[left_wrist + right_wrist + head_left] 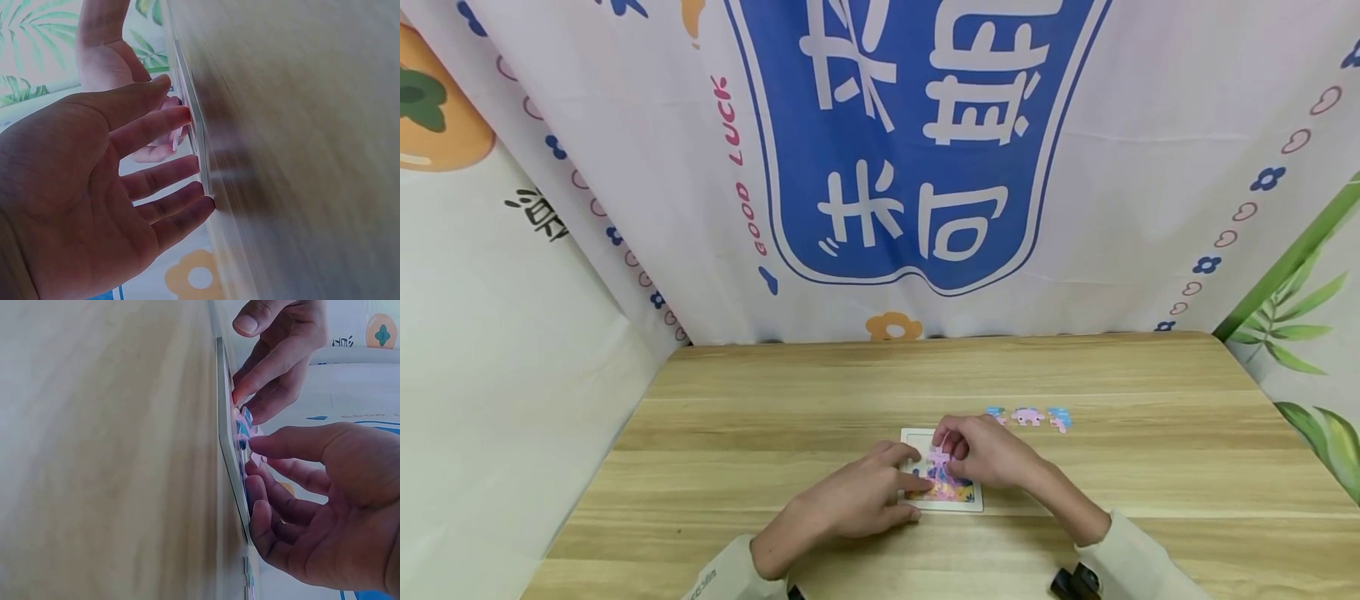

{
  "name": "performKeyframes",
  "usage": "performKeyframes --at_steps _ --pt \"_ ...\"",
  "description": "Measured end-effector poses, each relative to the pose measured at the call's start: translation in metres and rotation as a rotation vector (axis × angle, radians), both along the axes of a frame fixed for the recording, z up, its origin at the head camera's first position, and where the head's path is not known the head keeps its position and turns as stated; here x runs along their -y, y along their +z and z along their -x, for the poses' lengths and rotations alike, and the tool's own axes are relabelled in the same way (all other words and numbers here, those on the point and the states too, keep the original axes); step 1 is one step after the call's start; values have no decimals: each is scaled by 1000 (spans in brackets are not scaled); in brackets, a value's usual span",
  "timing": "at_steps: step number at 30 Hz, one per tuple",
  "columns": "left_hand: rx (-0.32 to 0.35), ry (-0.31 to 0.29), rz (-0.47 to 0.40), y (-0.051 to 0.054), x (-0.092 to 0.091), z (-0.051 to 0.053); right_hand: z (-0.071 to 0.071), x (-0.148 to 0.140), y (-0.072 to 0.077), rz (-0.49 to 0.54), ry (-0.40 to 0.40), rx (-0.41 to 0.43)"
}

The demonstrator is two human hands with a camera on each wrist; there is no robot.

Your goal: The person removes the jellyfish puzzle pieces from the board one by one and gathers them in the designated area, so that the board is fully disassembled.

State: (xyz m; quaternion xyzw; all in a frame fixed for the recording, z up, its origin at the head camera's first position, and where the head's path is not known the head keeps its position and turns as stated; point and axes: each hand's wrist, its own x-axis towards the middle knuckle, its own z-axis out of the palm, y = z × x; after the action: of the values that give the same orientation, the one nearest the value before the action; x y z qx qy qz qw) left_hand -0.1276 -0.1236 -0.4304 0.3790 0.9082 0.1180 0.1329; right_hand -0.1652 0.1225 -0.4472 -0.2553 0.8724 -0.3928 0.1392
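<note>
Currently, the pink piece (pixel 938 456) is at the puzzle tray (pixel 951 506), over its middle, pinched by my right hand (pixel 988 450). Can't tell whether it is seated or a little raised; my fingers cover its edges. Left hand (pixel 865 496) spread, gripping nothing, one fingertip on the fitted pieces (pixel 946 492), others by the tray's left side. Hands close together.

Risks, as I judge them: pressing while the piece sits askew could bend a tab or ride it over its neighbours. A sideways push could pop the fitted pieces loose, since only light fingertips steady them. Should the left hand lift, the tray might slide on the smooth tabletop (pixel 737 467).

Just beyond the right hand, three loose pieces: one blue and pink (pixel 995 412), one pink (pixel 1027 416), another blue and pink (pixel 1060 418). My wrist could sweep the nearest aside.

Writing: no brand found. Left sleeve (pixel 730 575) has small print, unreadable. Cloth behind (pixel 1150 192): GOOD LUCK in pink, running upward; big white characters on blue, lying sideways, apparently 未来可期.
</note>
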Motion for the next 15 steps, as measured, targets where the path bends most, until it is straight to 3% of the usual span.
performKeyframes --at_steps 9,15 --pt "-5 1 -2 0 0 0 2 -2 -1 38 32 -3" --pt "-5 -3 -6 -1 0 1 4 -5 0 64 39 59"
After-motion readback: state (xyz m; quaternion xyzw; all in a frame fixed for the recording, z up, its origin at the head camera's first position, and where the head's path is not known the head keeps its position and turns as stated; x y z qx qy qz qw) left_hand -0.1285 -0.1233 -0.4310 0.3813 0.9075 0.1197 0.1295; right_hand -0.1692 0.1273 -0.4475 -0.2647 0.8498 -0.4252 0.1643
